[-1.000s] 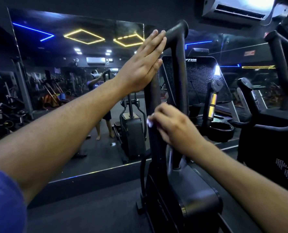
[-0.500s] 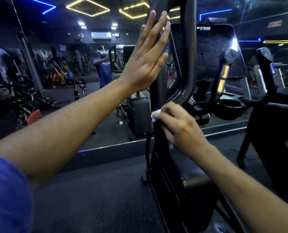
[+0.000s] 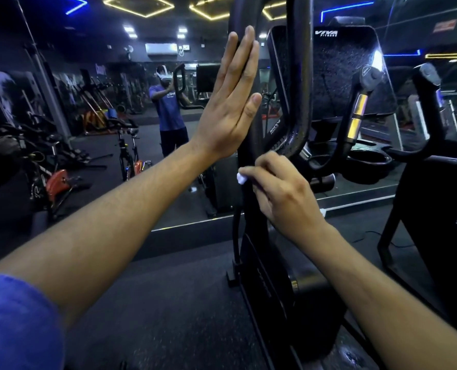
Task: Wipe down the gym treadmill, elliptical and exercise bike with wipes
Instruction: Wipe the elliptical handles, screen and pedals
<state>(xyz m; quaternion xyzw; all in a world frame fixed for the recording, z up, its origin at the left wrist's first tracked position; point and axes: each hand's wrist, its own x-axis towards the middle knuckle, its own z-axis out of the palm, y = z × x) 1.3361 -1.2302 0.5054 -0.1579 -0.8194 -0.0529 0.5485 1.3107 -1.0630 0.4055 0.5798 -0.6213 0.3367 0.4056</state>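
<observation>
The left hand point(image 3: 232, 108) is flat, fingers straight, and presses on the tall black bar point(image 3: 248, 145) of the elliptical point(image 3: 275, 284). I think it does this to keep the bar from swinging. The right hand point(image 3: 278, 190) is curled and pinches a small white wipe point(image 3: 241, 178). The wipe sticks out at the fingertips and touches the bar, just below the left hand. It looks like the bar is being rubbed clean.
</observation>
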